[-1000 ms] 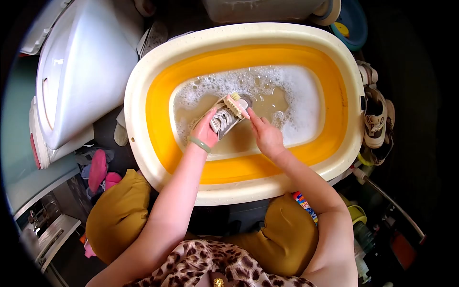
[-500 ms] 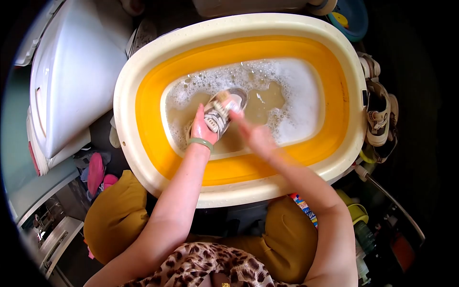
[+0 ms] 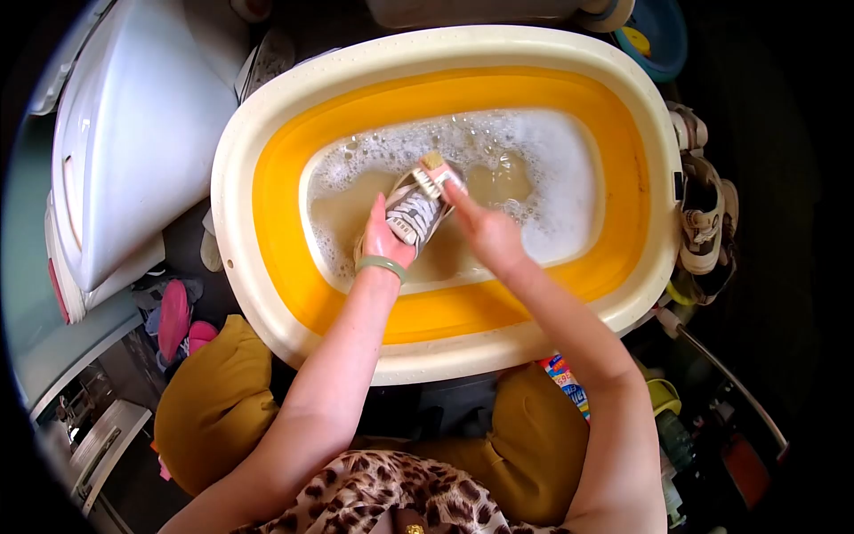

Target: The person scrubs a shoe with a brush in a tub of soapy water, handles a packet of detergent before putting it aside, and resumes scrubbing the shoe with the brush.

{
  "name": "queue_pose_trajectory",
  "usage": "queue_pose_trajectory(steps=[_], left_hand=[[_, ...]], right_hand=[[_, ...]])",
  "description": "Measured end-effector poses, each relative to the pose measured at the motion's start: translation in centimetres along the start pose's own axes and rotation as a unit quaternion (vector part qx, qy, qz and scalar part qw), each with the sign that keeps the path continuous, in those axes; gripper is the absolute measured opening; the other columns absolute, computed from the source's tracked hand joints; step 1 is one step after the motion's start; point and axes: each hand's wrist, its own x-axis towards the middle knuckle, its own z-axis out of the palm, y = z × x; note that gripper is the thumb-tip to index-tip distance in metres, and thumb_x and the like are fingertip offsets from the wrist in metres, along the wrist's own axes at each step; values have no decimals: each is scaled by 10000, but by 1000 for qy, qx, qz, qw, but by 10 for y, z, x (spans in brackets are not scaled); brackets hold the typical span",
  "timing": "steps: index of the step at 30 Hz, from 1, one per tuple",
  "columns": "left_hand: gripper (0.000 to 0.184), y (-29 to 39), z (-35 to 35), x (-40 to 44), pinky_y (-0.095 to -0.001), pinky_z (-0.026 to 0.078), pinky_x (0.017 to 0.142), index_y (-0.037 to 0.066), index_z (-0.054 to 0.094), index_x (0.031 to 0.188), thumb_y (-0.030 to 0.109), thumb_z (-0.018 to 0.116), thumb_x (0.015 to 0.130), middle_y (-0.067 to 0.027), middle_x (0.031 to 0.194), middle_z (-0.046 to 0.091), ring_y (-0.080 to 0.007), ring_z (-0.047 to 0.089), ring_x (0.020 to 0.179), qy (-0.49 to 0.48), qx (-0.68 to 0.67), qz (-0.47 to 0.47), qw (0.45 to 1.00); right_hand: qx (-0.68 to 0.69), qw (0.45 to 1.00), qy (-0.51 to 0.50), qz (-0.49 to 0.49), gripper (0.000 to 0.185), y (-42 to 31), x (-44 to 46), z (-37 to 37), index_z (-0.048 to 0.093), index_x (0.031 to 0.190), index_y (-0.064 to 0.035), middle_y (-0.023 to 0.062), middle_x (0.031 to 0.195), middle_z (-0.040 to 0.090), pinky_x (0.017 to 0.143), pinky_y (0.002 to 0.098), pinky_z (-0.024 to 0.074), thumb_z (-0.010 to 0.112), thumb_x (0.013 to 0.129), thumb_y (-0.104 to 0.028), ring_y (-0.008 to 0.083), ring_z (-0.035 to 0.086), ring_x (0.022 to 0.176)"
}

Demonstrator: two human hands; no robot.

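Near the middle of the tub (image 3: pixel 427 87), the shoe (image 3: pixel 412 218) was clasped by the left hand (image 3: pixel 388 240), the brush (image 3: pixel 441 178) pinched in the right hand (image 3: pixel 489 233), bristles (image 3: pixel 425 184) set against the shoe's front; both were ringed by open water (image 3: pixel 351 209) and foam (image 3: pixel 565 191), the near rim (image 3: pixel 445 365) crossed by forearms (image 3: pixel 342 351)

brush (image 3: pixel 445 181) farther up shoe (image 3: pixel 412 216), bristles (image 3: pixel 425 184) unblurred

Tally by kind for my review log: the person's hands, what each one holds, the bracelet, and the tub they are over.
Hands: 2, left hand and right hand
Shoe, held in the left: 1
Brush, held in the right: 1
Bracelet: 1
Tub: 1
Total: 6
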Motion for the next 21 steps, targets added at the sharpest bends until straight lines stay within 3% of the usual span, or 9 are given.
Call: queue_pose_trajectory(steps=[4,6,11,12,15,16,18,19,21], left_hand=[[548,3,5,-5,-449,366,994,-9,363,1298,410,305,948,-180,1266,464,-310,468,1154,12,8,0,1000],[573,2,-4,-3,-443,367,995,-26,354,1297,423,291,948,-188,1280,450,-319,457,1166,13,5,-6,1000],[595,-1,5,-3,-438,345,1015,-34,345,1300,439,298,941,-191,1290,441,-323,451,1174,-32,-12,-8,999],[592,-1,7,-6,-440,346,1013,-31,349,1298,439,299,942,-191,1285,446,-322,455,1168,-7,-10,-2,1000],[588,4,0,-6,-447,357,1003,-20,363,1292,447,299,940,-191,1265,464,-318,469,1151,26,-7,-26,999],[595,4,-2,-5,-443,369,991,-20,383,1276,460,312,932,-180,1246,484,-308,487,1131,27,-5,-26,999],[592,-1,-2,-3,-425,381,983,-23,390,1268,459,309,934,-171,1233,498,-302,504,1110,10,22,18,1000],[592,-2,0,0,-425,381,983,-23,390,1268,459,309,934,-171,1233,498,-302,504,1110,8,22,21,1000],[589,-2,1,1,-426,382,983,-27,382,1273,450,285,942,-176,1233,497,-306,499,1116,-16,-34,-15,999]], right_hand=[[78,995,-55,-24,489,-35,-47,1,400,1321,-281,123,567,572,406,411,429,501,858,-165,297,549,448],[-51,983,-174,-40,475,-20,-46,-12,432,1306,-277,170,678,593,451,400,448,521,860,-140,312,556,493],[-30,998,-48,9,467,4,-6,-7,396,1317,-285,149,588,565,432,421,433,485,869,-189,302,558,478],[-9,995,-93,42,463,-12,-18,-6,398,1317,-284,166,615,571,441,426,432,494,871,-206,313,562,494],[116,990,-28,-78,517,-41,-57,-2,347,1351,-302,153,605,554,449,416,447,474,869,-165,299,559,485],[122,989,-30,-73,517,-33,-57,-3,347,1351,-302,153,605,554,449,416,447,474,869,-165,299,559,485],[-64,978,-194,-42,520,4,-35,-12,351,1349,-307,154,631,571,471,415,462,459,866,-147,305,569,508],[-168,960,-223,23,505,5,-13,-21,379,1335,-301,175,681,594,489,417,467,446,861,-138,314,579,539],[-77,979,-174,79,452,-1,10,-33,407,1322,-273,165,835,637,530,394,489,490,887,-185,328,606,602]])
